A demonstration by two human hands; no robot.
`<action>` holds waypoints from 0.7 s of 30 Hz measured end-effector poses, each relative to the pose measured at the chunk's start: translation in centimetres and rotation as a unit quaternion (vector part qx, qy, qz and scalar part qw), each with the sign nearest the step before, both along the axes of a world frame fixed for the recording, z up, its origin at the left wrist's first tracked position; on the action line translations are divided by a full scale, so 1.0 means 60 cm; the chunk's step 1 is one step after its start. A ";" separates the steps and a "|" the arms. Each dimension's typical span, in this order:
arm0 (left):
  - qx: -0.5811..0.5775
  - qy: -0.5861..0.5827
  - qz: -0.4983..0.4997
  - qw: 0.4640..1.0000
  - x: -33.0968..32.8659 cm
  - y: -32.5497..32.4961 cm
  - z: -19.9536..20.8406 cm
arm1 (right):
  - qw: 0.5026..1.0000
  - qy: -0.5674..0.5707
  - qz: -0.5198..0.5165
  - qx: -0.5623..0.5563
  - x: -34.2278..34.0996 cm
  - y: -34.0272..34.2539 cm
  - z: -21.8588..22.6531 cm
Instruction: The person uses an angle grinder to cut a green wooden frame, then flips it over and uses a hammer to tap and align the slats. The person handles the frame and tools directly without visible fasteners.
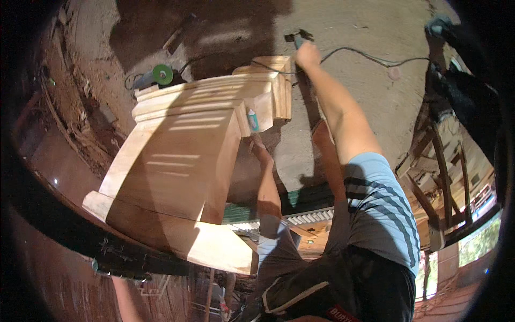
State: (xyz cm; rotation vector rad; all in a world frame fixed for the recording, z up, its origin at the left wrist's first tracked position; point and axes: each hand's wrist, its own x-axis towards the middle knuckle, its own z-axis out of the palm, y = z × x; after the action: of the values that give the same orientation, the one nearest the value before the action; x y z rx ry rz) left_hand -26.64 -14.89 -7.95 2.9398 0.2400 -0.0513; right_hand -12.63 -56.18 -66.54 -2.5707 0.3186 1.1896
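Nearest, a black garment (343, 284) fills the bottom of the view, with a light-blue sleeve marked by dark stripes (382, 206) on the person's right arm. Just ahead and to the left lies a large pale wooden piece with a broad smooth panel and stepped, moulded edges (171, 145), crossed by shadow and thin bars of sunlight. By its right edge is the left hand (258, 147), its fingers close to the wood; I cannot tell whether they grip anything. Just beyond them, a small white-and-teal plastic bottle (253, 121) sits against the stepped right end of the piece. Farther out, the right arm is stretched forward, and the right hand (308, 55) is closed tightly around a dark-headed, hammer-like hand tool (299, 40), past the far right corner of the wood. A thin black cable (370, 56) curves across the dusty grey-brown ground (354, 27) near that hand. Beyond the far left edge of the wood rests an angle grinder with a round green disc (162, 74), well apart from both hands.
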 end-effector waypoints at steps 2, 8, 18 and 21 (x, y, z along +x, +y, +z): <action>-0.019 -0.003 -0.016 1.000 0.021 0.006 -0.019 | 1.000 -0.009 0.020 0.001 0.026 -0.031 -0.054; -0.043 -0.037 -0.005 0.998 0.001 0.012 -0.032 | 0.956 -0.225 -0.087 0.169 0.130 0.002 0.062; 0.032 -0.077 0.018 0.996 0.008 -0.011 0.011 | 0.813 -0.327 -0.076 0.476 0.294 0.032 0.833; -0.016 -0.119 0.051 0.991 -0.014 -0.014 0.007 | 0.892 -0.160 -0.135 0.401 0.216 0.007 1.028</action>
State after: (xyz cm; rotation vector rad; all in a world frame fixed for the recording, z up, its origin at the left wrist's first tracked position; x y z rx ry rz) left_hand -27.49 -15.74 -7.56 2.8621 0.3468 0.3055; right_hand 0.31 -55.75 -4.87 -1.8581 0.0707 0.5894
